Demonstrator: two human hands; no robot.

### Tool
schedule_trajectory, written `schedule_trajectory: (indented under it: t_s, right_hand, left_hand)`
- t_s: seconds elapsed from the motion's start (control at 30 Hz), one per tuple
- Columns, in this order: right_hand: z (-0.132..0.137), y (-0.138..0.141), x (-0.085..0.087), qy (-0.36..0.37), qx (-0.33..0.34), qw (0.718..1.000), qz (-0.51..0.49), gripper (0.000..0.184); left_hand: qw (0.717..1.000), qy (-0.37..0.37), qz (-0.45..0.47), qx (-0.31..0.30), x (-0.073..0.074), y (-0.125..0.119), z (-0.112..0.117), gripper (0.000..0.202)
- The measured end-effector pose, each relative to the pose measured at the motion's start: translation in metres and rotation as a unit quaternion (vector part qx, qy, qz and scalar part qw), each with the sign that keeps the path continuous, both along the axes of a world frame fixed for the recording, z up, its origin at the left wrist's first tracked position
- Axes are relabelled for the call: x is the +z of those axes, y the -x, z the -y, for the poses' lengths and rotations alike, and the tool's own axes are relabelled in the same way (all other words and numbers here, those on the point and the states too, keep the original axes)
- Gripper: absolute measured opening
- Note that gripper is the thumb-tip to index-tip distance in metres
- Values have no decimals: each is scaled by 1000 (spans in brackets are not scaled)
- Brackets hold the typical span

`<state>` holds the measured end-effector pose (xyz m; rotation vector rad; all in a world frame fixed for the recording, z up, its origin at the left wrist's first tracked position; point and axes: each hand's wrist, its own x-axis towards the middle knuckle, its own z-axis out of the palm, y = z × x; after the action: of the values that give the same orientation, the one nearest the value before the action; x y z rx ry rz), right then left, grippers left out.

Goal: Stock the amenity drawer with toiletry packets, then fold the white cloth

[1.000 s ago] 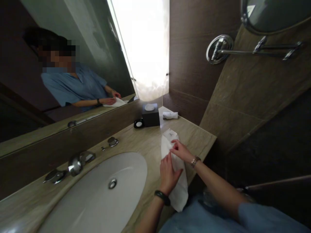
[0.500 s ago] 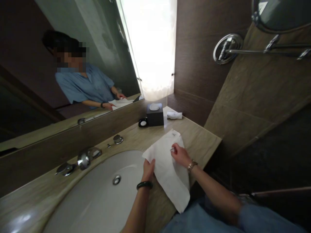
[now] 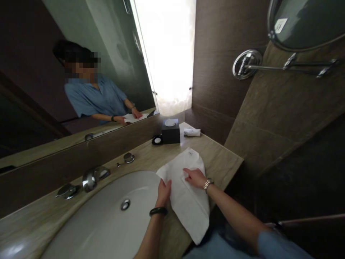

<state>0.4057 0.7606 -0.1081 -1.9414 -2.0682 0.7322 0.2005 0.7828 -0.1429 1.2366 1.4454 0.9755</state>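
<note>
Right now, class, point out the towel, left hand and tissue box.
towel point(image 3: 188, 207), head view, bare lower middle.
left hand point(image 3: 164, 191), head view, back of hand.
tissue box point(image 3: 170, 136), head view, front face.

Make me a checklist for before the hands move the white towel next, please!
1. The left hand is on the left edge of the white towel: ok.
2. The left grip is closed on that edge: cannot tell.
3. The right hand lies flat on the towel's middle: ok.
4. Towel fully on the countertop: not ok, its near end hangs over the front edge.
5. Towel clear of the sink basin: cannot tell, its left corner lies at the rim.
6. The tissue box and rolled towel stand apart from it: ok.
</note>
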Motion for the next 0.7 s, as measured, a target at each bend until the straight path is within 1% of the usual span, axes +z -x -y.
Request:
schedule_trajectory:
  t_s: [0.07, 0.13, 0.2, 0.27, 0.33, 0.4, 0.43, 0.5, 0.57, 0.6, 0.63, 0.7]
  right_hand:
    - [-5, -2, 5, 5, 3, 1000, 4, 34]
    - [-10, 5, 10, -3, 6, 1000, -2, 27]
    - [-15, 17, 11, -15, 12, 1000, -16, 25]
    - [-16, 27, 9, -23, 11, 999, -36, 24]
    - [-13, 27, 4, -35, -10, 997, -65, 33]
    - [-4, 15, -3, -47, -44, 992, -111, 45]
    - [2, 6, -8, -50, -66, 987, -138, 46]
    - [16, -15, -18, -49, -116, 974, -188, 42]
    - [27, -33, -27, -45, -164, 961, -217, 51]
    - [31, -39, -31, -44, -181, 957, -222, 51]
    - [32, -42, -33, -45, -193, 955, -221, 46]
    - [32, -45, -34, -53, -210, 955, -203, 35]
  left_hand:
    - [1000, -2, -20, -5, 1, -3, -1, 40]
    - [999, -1, -44, -13, 5, -4, -3, 40]
    - [997, -4, -70, -26, 11, -5, -4, 41]
    - [994, -12, -103, -42, 19, -6, -3, 42]
    - [987, -26, -145, -61, 25, -11, 1, 40]
    - [977, -49, -182, -98, 28, -24, 9, 37]
    - [971, -61, -196, -124, 28, -34, 15, 38]
    - [955, -85, -214, -186, 24, -56, 26, 47]
    - [939, -101, -227, -239, 19, -76, 35, 61]
    - [931, -108, -233, -258, 18, -83, 38, 65]
    - [925, -114, -240, -272, 17, -86, 39, 64]
    - [914, -128, -258, -287, 21, -82, 37, 51]
